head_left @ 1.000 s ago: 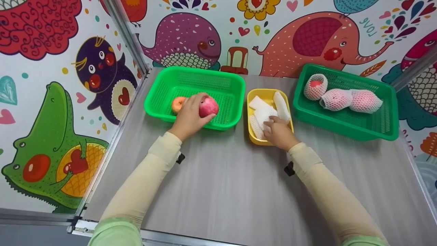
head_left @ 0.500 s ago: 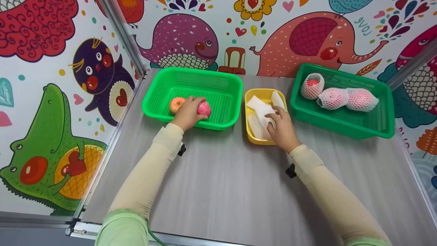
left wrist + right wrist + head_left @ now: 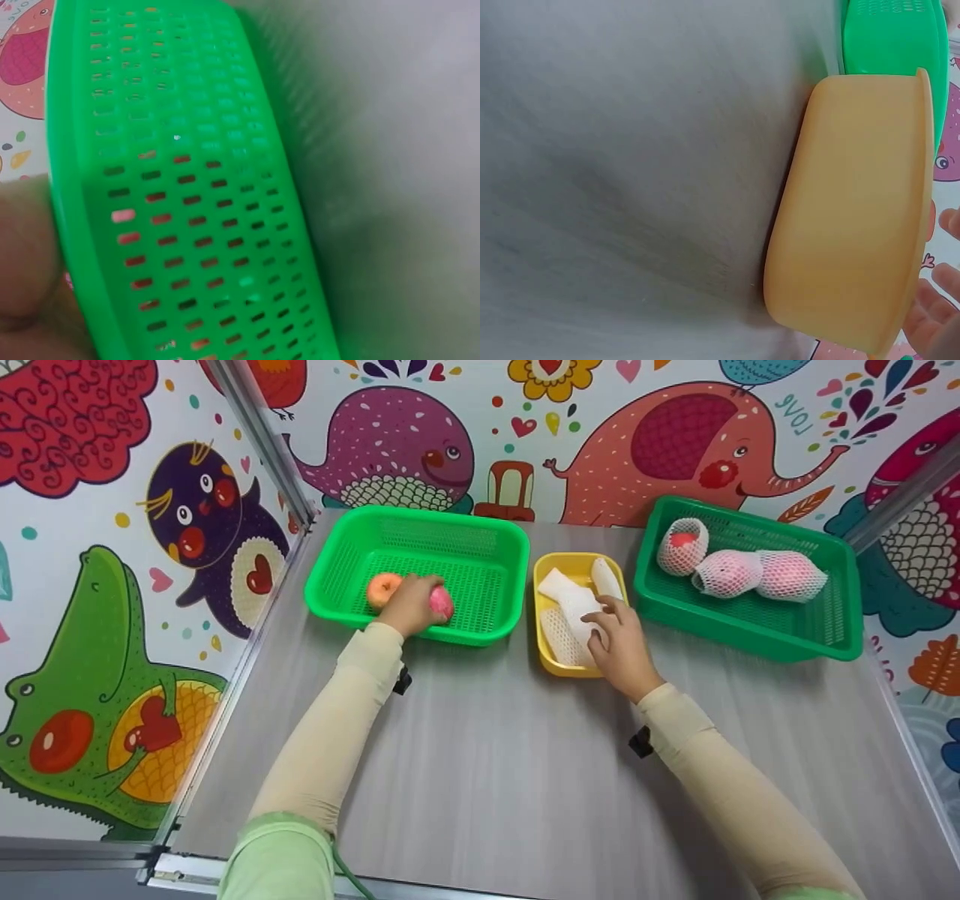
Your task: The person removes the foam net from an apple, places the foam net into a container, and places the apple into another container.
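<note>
In the head view my left hand [image 3: 411, 606] reaches over the front of the light green basket [image 3: 480, 639]. Its fingers curl round a round pink-red fruit [image 3: 442, 604], partly hidden by the hand. An orange-red apple [image 3: 383, 590] lies just left of it. My right hand [image 3: 624, 651] hovers at the right front of the yellow container [image 3: 551, 661], fingers loosely bent over the white foam fruit nets [image 3: 579, 607], pinching nothing. In the left wrist view the basket's slotted wall [image 3: 195, 195] hides the fruit. In the right wrist view the container's side [image 3: 847, 217] fills the middle, fingers [image 3: 930, 307] beyond its rim.
A dark green basket [image 3: 750, 631] stands at the back right with netted fruits [image 3: 727, 574] in it. The grey table [image 3: 480, 780] runs up to printed walls [image 3: 405, 442] at the back and left. A metal rail [image 3: 187, 877] edges the front.
My left hand has lowered the pink-red fruit into the light green basket beside the apple. My right hand has drawn back slightly from the foam nets, and its fingers have spread.
</note>
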Motion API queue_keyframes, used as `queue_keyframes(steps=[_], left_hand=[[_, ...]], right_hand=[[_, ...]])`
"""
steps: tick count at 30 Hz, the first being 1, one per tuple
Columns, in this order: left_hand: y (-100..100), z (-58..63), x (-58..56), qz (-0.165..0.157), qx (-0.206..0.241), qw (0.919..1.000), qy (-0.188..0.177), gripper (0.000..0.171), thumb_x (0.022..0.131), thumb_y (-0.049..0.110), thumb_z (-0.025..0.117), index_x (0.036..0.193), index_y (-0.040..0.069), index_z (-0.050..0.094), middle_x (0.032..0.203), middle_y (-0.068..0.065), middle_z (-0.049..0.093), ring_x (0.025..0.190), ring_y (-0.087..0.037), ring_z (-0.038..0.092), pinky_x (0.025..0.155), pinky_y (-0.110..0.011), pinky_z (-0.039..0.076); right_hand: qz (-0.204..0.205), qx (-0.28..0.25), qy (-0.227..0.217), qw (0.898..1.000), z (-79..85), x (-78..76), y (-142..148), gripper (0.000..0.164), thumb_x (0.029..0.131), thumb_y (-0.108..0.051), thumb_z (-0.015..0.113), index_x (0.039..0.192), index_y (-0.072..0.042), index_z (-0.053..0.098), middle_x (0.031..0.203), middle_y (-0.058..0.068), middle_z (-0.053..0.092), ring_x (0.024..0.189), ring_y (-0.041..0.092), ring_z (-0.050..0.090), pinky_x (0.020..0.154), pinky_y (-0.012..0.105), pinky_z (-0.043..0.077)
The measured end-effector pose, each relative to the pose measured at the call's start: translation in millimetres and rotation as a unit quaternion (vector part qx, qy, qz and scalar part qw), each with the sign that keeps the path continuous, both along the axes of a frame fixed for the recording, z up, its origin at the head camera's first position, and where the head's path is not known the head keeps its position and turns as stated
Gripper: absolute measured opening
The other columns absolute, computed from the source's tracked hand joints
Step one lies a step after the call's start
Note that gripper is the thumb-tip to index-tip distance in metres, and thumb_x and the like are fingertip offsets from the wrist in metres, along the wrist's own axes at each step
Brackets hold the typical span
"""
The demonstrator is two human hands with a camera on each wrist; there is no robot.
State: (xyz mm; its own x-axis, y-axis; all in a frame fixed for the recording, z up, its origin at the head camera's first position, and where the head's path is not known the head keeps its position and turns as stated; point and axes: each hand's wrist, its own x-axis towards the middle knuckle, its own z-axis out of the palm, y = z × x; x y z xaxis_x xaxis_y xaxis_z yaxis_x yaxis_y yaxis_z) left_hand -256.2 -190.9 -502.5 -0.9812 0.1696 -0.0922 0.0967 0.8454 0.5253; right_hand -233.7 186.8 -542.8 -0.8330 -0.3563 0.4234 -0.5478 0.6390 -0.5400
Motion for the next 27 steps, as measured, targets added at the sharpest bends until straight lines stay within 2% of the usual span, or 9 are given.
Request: queue_keyframes(steps=[7, 12, 16, 19, 22, 27], left_hand=[[3, -1.2, -4.0, 0.001, 0.007, 0.9997, -0.025, 0.072, 0.081, 0.012, 0.084, 0.144, 0.002, 0.052, 0.137, -0.022, 0.054, 0.129, -0.037, 0.045, 0.107, -0.048, 0.04], [1, -1.6, -6.0, 0.008, 0.004, 0.9991, -0.042, 0.073, 0.083, 0.017, 0.084, 0.146, 0.005, 0.051, 0.143, -0.02, 0.05, 0.135, -0.038, 0.04, 0.109, -0.049, 0.037], [1, -2.1, -5.7, 0.001, 0.002, 0.9992, -0.039, 0.068, 0.087, 0.023, 0.081, 0.146, 0.006, 0.051, 0.145, -0.02, 0.049, 0.142, -0.04, 0.032, 0.113, -0.05, 0.032], [0, -2.4, -4.9, -0.009, 0.002, 0.9996, -0.025, 0.061, 0.089, 0.02, 0.077, 0.144, 0.004, 0.054, 0.143, -0.02, 0.051, 0.143, -0.042, 0.03, 0.115, -0.048, 0.028], [-2, -2.2, -4.3, -0.017, 0.0, 0.9998, -0.012, 0.056, 0.089, 0.014, 0.076, 0.141, 0.003, 0.057, 0.14, -0.021, 0.054, 0.141, -0.043, 0.033, 0.115, -0.047, 0.029], [-1, -1.9, -3.9, -0.016, -0.008, 0.9998, -0.011, 0.057, 0.088, 0.016, 0.077, 0.14, 0.005, 0.058, 0.135, -0.019, 0.057, 0.134, -0.038, 0.042, 0.108, -0.046, 0.038]], right_hand=[[-0.005, -0.009, 0.001, 1.0, 3.3, 3.6, 3, 0.019, 0.091, 0.004, 0.063, 0.106, -0.004, 0.07, 0.14, 0.019, 0.049, 0.12, 0.035, 0.048, 0.103, 0.055, 0.039], [-0.003, -0.016, 0.002, 1.0, 7.2, 6.1, 5, 0.02, 0.09, 0.004, 0.062, 0.106, -0.005, 0.07, 0.14, 0.016, 0.049, 0.121, 0.034, 0.048, 0.103, 0.054, 0.039], [-0.01, -0.022, -0.009, 1.0, 10.0, 10.0, 9, 0.02, 0.09, 0.005, 0.063, 0.105, -0.006, 0.071, 0.141, 0.013, 0.049, 0.123, 0.032, 0.047, 0.103, 0.054, 0.04], [-0.018, -0.022, -0.013, 0.999, 13.6, 12.6, 12, 0.021, 0.089, 0.005, 0.064, 0.105, -0.007, 0.071, 0.141, 0.011, 0.049, 0.124, 0.031, 0.046, 0.103, 0.053, 0.039], [-0.024, -0.02, -0.008, 0.999, 17.4, 13.1, 17, 0.021, 0.09, 0.004, 0.064, 0.104, -0.009, 0.071, 0.14, 0.01, 0.049, 0.124, 0.031, 0.046, 0.104, 0.053, 0.039], [-0.024, -0.025, 0.024, 0.999, 24.3, 11.3, 30, 0.019, 0.091, 0.004, 0.063, 0.103, -0.008, 0.072, 0.138, 0.012, 0.051, 0.125, 0.033, 0.046, 0.105, 0.053, 0.038]])
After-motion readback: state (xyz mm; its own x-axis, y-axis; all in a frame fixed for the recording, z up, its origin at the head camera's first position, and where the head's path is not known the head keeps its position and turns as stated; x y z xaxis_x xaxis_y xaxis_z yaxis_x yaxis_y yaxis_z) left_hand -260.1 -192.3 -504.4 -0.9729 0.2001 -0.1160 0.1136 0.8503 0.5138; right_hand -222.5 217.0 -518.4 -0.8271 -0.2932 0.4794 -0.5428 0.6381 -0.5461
